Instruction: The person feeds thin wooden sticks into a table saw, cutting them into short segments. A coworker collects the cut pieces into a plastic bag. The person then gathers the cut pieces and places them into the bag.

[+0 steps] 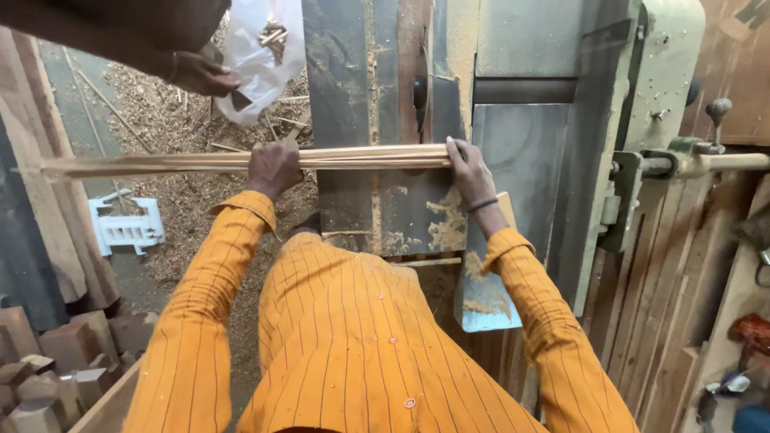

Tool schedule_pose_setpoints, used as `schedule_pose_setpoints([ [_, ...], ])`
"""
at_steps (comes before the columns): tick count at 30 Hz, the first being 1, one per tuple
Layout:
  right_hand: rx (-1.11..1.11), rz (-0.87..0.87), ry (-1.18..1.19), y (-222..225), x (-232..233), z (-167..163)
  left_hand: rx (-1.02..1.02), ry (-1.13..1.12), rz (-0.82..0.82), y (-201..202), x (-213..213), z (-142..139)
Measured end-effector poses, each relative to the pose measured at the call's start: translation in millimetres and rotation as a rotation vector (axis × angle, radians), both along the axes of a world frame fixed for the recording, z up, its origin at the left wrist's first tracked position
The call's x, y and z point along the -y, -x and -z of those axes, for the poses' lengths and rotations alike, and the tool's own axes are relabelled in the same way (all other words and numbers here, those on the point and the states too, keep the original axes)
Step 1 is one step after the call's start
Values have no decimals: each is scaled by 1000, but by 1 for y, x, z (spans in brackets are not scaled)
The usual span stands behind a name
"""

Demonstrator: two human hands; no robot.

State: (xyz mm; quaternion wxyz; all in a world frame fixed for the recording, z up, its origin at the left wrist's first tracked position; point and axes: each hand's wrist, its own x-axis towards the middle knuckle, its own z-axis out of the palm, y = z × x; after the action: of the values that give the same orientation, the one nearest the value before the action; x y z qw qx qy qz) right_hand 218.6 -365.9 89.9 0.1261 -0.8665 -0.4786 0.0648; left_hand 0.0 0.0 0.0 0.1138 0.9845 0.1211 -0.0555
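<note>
A: Grip first. Left hand [273,167] is clenched over a bundle of thin wooden strips [192,163], knuckles up, fingers wrapped around it.

B: And the right hand [469,171]?

A: On the same strips, at their right end. Fingers press down on top; whether the hand closes fully around them, I can't tell. A dark band sits on that wrist.

B: Where do the strips lie?

A: Level, running left to right across the view. The right end rests on the machine table [521,152], grey metal dusted with sawdust. The left end sticks out well past the table, over the floor.

B: Anything at the right end?

A: A dark slot in the table just above the right hand, with a rusty brown strip beside it. The strips' end lies at that slot.

B: Farther out?

A: Both sleeves are orange with thin stripes. Sawdust and shavings [168,120] cover the floor at left. A white plastic piece [127,227] lies in them, below the strips. Wood blocks [56,353] are stacked at lower left.

B: Other people?

A: One other hand [202,74] at top left, holding a clear plastic bag [261,56] with small wood bits inside. It is well apart from the strips. A green machine body [666,72] with a handle stands at right.
</note>
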Motion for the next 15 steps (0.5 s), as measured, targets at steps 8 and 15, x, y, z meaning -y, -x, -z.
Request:
schedule_pose_setpoints([
  [8, 91, -73, 71, -44, -17, 10, 59, -42, -7, -34, -12, -2],
  [15, 109, -53, 99, -68, -36, 20, 45, -129, -6, -60, -26, 3],
])
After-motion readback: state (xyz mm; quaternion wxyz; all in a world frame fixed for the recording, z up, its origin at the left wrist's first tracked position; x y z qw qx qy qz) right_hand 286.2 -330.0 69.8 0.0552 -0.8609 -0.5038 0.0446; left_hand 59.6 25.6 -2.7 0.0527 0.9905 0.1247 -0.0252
